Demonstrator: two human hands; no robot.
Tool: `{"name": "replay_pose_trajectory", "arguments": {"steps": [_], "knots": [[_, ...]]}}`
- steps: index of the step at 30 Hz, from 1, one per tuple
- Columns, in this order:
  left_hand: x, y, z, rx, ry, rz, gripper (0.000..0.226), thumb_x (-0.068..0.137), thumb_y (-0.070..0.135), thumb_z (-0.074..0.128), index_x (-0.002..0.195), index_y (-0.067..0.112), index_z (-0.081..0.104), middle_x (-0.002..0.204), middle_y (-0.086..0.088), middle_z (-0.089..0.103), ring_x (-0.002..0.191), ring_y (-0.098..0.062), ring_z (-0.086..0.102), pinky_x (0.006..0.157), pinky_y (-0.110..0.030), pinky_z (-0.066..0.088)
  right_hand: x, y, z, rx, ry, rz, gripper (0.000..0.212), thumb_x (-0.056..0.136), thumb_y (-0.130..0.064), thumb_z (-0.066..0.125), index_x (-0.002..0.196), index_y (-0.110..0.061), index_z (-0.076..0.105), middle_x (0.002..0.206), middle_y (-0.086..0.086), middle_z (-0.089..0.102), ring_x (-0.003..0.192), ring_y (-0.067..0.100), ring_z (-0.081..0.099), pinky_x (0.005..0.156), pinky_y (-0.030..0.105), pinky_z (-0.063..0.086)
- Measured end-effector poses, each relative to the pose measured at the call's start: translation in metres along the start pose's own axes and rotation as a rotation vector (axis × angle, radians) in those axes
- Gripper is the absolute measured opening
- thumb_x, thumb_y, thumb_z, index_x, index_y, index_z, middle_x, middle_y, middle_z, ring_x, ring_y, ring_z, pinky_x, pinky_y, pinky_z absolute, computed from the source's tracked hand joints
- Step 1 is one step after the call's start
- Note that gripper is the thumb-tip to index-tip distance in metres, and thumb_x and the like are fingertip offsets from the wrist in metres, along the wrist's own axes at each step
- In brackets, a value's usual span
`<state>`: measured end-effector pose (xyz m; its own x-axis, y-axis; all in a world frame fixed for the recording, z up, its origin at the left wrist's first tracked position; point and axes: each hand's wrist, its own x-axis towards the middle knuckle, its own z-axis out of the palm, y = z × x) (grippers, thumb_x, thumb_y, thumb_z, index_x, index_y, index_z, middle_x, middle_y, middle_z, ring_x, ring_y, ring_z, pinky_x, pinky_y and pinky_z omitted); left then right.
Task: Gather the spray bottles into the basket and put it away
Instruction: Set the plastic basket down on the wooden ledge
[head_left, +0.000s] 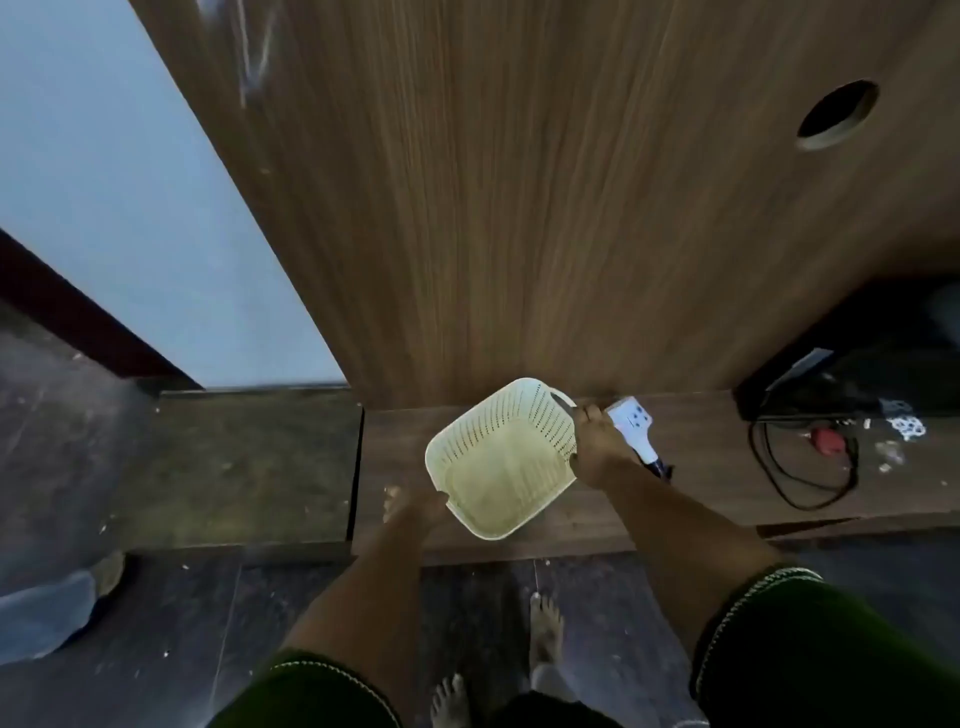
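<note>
A cream perforated plastic basket (501, 460) is held low over a wooden ledge, tilted slightly, and it looks empty inside. My right hand (597, 449) grips its right rim by the handle cutout. My left hand (415, 506) holds the lower left edge, partly hidden under the basket. No spray bottles are in sight.
A white power strip (631, 423) lies on the wooden ledge (701, 488) just right of my right hand. A black cable loop (800, 478) with a red plug sits further right. A tall wooden panel (519, 208) rises behind. Bare feet (545, 629) stand on dark floor tiles.
</note>
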<state>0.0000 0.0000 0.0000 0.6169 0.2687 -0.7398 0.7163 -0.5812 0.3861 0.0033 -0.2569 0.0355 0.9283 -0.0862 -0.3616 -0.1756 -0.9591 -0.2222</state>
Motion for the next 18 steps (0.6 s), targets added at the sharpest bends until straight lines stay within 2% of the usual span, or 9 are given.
{"name": "replay_pose_trajectory", "arguments": {"steps": [3,5,6,9,11,14,18], "knots": [[0.01,0.003,0.012,-0.135,-0.015,-0.11,0.097,0.082,0.027,0.072,0.149,-0.005,0.009,0.156,-0.021,0.023,0.143,-0.034,0.03,0.111,-0.037,0.036,0.024,0.009,0.004,0.101,-0.032,0.083,0.069,0.081,-0.008,0.059,0.144,-0.004,0.029,0.143,0.016,0.035,0.131,0.032,0.041,0.106,0.037,0.041],[0.017,0.008,0.018,-0.172,-0.022,-0.13,0.092,0.083,0.027,0.07,0.148,-0.006,0.014,0.15,-0.021,0.035,0.132,-0.033,0.045,0.09,-0.032,0.046,0.041,0.013,0.006,0.136,-0.036,0.114,0.069,0.082,-0.01,0.061,0.143,-0.002,0.029,0.144,0.017,0.035,0.132,0.033,0.04,0.106,0.038,0.041],[0.019,0.009,0.022,-0.162,-0.04,-0.142,0.087,0.084,0.027,0.067,0.148,-0.006,0.017,0.146,-0.022,0.041,0.126,-0.033,0.051,0.085,-0.032,0.048,0.05,0.015,0.009,0.155,-0.036,0.12,0.07,0.083,-0.012,0.062,0.143,-0.002,0.028,0.145,0.018,0.033,0.133,0.033,0.039,0.106,0.038,0.04],[0.031,0.011,0.033,-0.132,-0.086,-0.137,0.063,0.089,0.02,0.059,0.142,-0.007,0.036,0.139,-0.023,0.05,0.123,-0.035,0.054,0.097,-0.037,0.049,0.072,0.018,0.015,0.184,-0.061,0.138,0.075,0.086,-0.017,0.063,0.147,-0.005,0.022,0.15,0.016,0.029,0.137,0.032,0.036,0.11,0.039,0.039],[0.035,0.011,0.04,-0.128,-0.089,-0.125,0.051,0.09,0.014,0.057,0.135,-0.007,0.047,0.134,-0.023,0.055,0.121,-0.035,0.056,0.093,-0.038,0.05,0.083,0.018,0.019,0.207,-0.095,0.161,0.076,0.088,-0.017,0.061,0.15,-0.007,0.018,0.154,0.016,0.025,0.139,0.033,0.034,0.112,0.042,0.037],[0.037,0.013,0.045,-0.066,-0.086,-0.107,0.046,0.091,0.011,0.05,0.134,-0.006,0.048,0.136,-0.024,0.052,0.123,-0.034,0.054,0.101,-0.04,0.048,0.095,0.018,0.026,0.219,-0.168,0.193,0.075,0.091,-0.014,0.055,0.152,-0.006,0.012,0.157,0.015,0.02,0.142,0.033,0.031,0.114,0.044,0.034],[0.044,0.016,0.046,-0.021,-0.075,-0.075,0.041,0.09,0.008,0.043,0.128,-0.003,0.054,0.13,-0.023,0.056,0.119,-0.035,0.056,0.1,-0.042,0.05,0.102,0.017,0.034,0.224,-0.18,0.249,0.072,0.09,-0.012,0.053,0.151,-0.006,0.015,0.153,0.014,0.029,0.137,0.033,0.038,0.111,0.045,0.039]]}}
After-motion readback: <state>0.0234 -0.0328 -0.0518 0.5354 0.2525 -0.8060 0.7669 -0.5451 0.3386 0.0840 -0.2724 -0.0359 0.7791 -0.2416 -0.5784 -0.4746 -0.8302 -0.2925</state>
